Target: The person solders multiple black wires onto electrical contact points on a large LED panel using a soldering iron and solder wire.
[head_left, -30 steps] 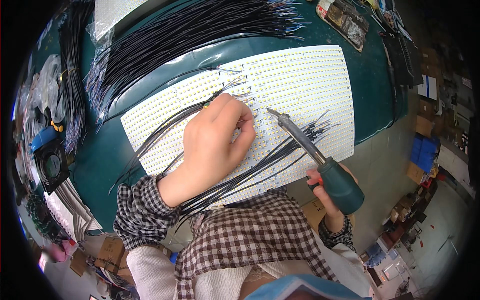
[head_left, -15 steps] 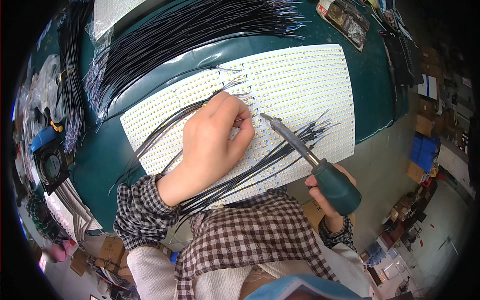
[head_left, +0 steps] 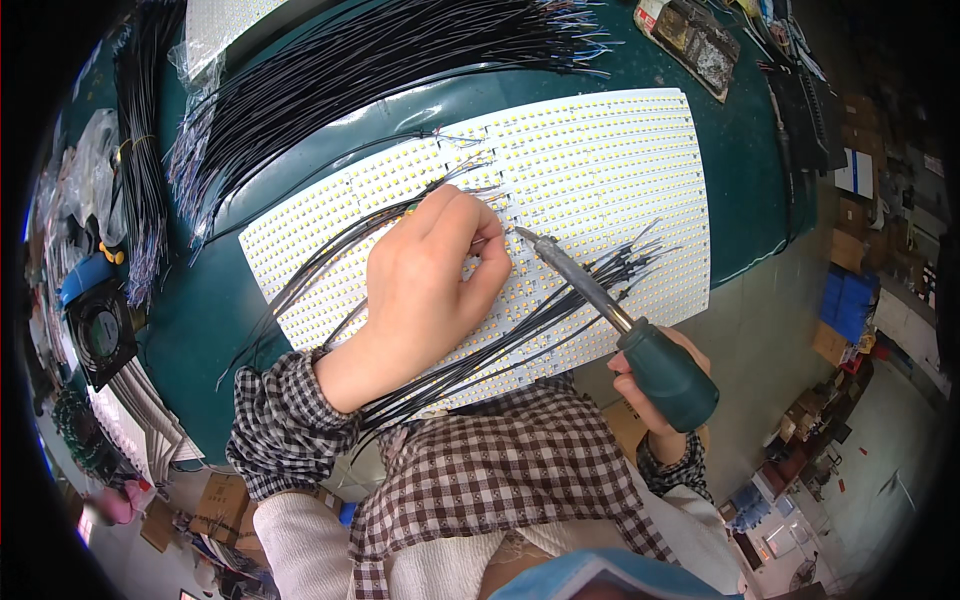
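A white LED panel point(head_left: 610, 150), made of strips dotted with small yellow LEDs, lies on the green table. My left hand point(head_left: 430, 275) rests over its middle, thumb and forefinger pinched on a thin wire end that the fingers mostly hide. In my right hand point(head_left: 665, 385) is a soldering iron point(head_left: 668, 378) with a green handle. Its tip points left and meets the panel close to my left fingertips. A loose bunch of black cables point(head_left: 540, 325) with stripped ends lies across the panel's near part. Other black wires point(head_left: 330, 240) run from the panel's middle toward its left edge.
A large heap of black cables point(head_left: 380, 65) lies beyond the panel. Another tied bundle point(head_left: 140, 170) hangs at the far left, near a small black fan point(head_left: 100, 330). A stained soldering-iron tray or box point(head_left: 690, 45) sits at the far right of the green table point(head_left: 200, 340).
The soldering iron has shifted very slightly left, its tip a little nearer to my left fingers. My left hand has barely moved.
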Available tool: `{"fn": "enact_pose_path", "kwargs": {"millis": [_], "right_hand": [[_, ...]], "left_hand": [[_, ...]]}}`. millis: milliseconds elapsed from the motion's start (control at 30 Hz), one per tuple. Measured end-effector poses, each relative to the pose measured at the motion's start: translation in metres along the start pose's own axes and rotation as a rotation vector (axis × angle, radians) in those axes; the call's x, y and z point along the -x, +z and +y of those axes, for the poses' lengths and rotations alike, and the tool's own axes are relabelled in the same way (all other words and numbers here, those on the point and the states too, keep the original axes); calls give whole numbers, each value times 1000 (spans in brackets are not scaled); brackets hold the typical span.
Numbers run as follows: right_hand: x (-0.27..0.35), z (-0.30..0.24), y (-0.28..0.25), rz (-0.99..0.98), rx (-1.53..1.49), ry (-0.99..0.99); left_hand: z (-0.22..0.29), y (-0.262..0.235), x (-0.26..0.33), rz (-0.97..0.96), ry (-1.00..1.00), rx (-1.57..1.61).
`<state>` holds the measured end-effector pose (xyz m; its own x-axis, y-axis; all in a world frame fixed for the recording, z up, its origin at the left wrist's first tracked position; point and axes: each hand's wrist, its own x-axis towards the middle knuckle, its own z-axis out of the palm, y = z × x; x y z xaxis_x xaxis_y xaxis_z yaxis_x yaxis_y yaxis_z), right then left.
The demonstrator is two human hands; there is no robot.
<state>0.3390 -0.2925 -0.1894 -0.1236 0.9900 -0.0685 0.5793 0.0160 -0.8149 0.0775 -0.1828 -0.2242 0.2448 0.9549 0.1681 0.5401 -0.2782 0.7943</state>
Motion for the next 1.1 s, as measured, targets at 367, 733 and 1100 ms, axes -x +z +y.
{"fn": "enact_pose_path", "kwargs": {"millis": [367, 733, 1100], "right_hand": [[2, -1, 1, 11, -4, 36], [-4, -5, 2, 19, -2, -25], [4, 1, 1, 34, -15, -11]], "left_hand": [[0, 1, 1, 1, -10, -5], [0, 2, 1, 8, 5, -25], [0, 1, 1, 8, 13, -26]]}}
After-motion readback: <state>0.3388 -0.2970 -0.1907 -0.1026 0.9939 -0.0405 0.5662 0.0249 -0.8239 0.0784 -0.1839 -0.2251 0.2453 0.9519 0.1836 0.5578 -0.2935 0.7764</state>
